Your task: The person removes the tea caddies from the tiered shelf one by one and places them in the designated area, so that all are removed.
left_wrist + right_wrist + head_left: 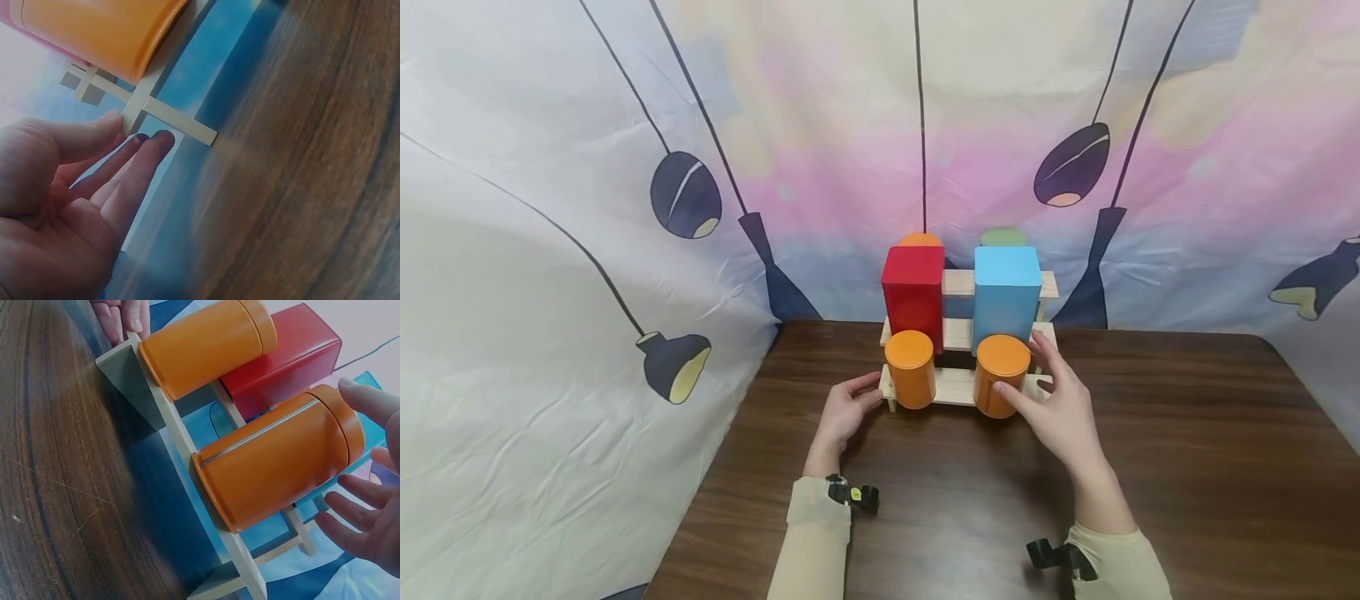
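A stepped wooden shelf bears two orange canisters on its lowest tier. The left canister and the right canister both stand upright; a seam runs down the right one in the right wrist view. Behind them rise a red box and a light blue box. My left hand pinches the left end of the lowest plank, thumb on top and fingers below. Around the right canister's lid my right hand is spread, its thumb near the lid and its fingers relaxed, holding nothing.
On the top tier, an orange round top and a green round top show partly behind the boxes. The shelf stands at the back of a dark wooden table, before a printed cloth. Each wrist wears a black camera strap.
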### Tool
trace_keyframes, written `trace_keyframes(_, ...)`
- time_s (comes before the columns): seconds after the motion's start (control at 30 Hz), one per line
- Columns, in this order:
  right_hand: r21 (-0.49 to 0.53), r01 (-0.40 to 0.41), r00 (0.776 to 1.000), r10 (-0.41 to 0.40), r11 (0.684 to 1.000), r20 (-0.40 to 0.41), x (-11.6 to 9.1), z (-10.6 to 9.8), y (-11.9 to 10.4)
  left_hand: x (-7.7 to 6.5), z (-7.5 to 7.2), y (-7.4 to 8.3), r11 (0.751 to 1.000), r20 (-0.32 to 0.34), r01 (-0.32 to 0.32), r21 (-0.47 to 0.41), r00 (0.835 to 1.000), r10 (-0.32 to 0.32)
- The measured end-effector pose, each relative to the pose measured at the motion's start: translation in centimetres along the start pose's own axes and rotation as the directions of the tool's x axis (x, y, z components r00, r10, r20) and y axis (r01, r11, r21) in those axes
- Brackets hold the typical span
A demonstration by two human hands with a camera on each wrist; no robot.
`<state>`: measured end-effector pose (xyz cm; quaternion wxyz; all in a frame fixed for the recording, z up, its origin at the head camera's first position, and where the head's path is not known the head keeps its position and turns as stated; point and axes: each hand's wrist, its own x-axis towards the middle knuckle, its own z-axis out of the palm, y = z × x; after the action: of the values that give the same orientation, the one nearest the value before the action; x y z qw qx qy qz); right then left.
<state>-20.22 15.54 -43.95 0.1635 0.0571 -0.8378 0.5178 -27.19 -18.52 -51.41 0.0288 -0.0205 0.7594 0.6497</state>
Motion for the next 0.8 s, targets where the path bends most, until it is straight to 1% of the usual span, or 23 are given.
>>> trace_keyframes(0.33, 0.026, -0.018, 1.000, 0.017, 1.000, 0.022, -0.04, 0.23, 0.52, 0.08, 0.33, -0.06, 1.000, 0.004, -0.015, 0.004, 1.000, 0.015)
trace_keyframes(0.8, 0.021, -0.021, 0.999, 0.020, 1.000, 0.037, 0.05, 0.46, 0.59, -0.04, 0.42, -0.08, 0.999, -0.025, -0.010, 0.035, 1.000, 0.011)
